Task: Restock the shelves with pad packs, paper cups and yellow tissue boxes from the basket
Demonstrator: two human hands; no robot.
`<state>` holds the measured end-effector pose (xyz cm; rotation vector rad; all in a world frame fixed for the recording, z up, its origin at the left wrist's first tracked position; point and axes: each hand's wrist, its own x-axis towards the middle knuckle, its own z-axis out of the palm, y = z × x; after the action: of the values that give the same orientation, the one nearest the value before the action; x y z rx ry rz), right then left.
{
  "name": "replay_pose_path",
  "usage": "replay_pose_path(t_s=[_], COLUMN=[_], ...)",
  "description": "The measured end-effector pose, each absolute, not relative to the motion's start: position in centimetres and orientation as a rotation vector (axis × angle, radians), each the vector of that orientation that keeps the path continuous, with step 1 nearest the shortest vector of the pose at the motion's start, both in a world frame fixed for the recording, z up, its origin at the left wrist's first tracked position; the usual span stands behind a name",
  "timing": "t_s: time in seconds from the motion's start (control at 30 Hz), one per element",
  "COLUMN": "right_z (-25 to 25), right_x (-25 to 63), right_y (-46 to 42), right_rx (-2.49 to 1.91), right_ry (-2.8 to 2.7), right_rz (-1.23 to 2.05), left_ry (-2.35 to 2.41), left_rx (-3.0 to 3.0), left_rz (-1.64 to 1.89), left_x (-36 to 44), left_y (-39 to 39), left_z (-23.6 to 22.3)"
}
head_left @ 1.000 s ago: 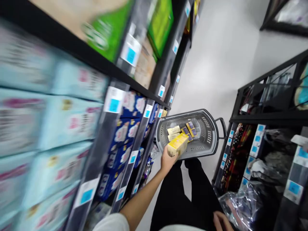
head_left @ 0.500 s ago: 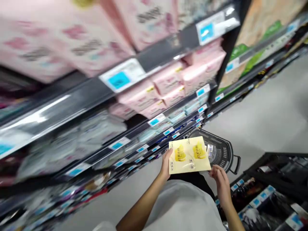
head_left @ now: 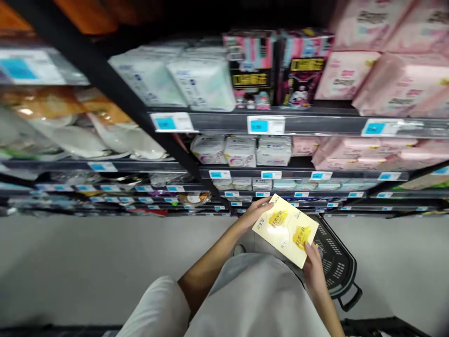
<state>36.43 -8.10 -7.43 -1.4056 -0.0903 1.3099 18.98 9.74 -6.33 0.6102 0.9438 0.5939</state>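
Note:
A flat, pale yellow package (head_left: 286, 229) with darker yellow patches and printed characters is held tilted in front of my body. My left hand (head_left: 257, 210) grips its upper left edge, fingers partly behind it. At the lower right corner, my right hand (head_left: 313, 262) has its thumb on the front, and the other fingers are mostly hidden. Behind and below the package stands a black shopping basket (head_left: 338, 255) with a handle at its lower right. The package and my right hand cover part of the basket.
Ahead runs a store shelf (head_left: 315, 122) with price labels. It bears pink packs (head_left: 403, 84), pale packs (head_left: 203, 77) and dark printed packs (head_left: 303, 70). A slanting black post (head_left: 115, 89) divides the shelving. Grey floor (head_left: 105, 257) lies below.
The view has swung left and levelled, so the shelf now faces me. My right hand, beside the package's edge before, now grips its corner. The package has turned clockwise.

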Motion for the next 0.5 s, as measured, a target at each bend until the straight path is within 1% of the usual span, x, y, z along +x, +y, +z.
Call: replay_pose_path(t_s=[0.17, 0.27, 0.33, 0.5], right_z=[-6.0, -5.5, -5.5, -4.9], right_x=[30.1, 26.3, 24.0, 19.9], right_y=[-6.6, -6.1, -5.7, -4.7], right_rx=[-1.397, -1.348, -1.327, -1.337], right_ry=[-0.03, -0.077, -0.115, -0.206], right_rz=[1.358, 1.277, 1.202, 1.075], left_ry=[0.865, 0.788, 0.719, 0.629], left_rx=[0.551, 0.442, 0.355, 0.315], left_rz=[0.667, 0.756, 0.799, 0.748], left_x=[12.0, 9.1, 8.3, 8.2], left_y=[12.0, 12.0, 11.1, 6.3], left_z=[-5.8, -5.9, -6.1, -6.2])
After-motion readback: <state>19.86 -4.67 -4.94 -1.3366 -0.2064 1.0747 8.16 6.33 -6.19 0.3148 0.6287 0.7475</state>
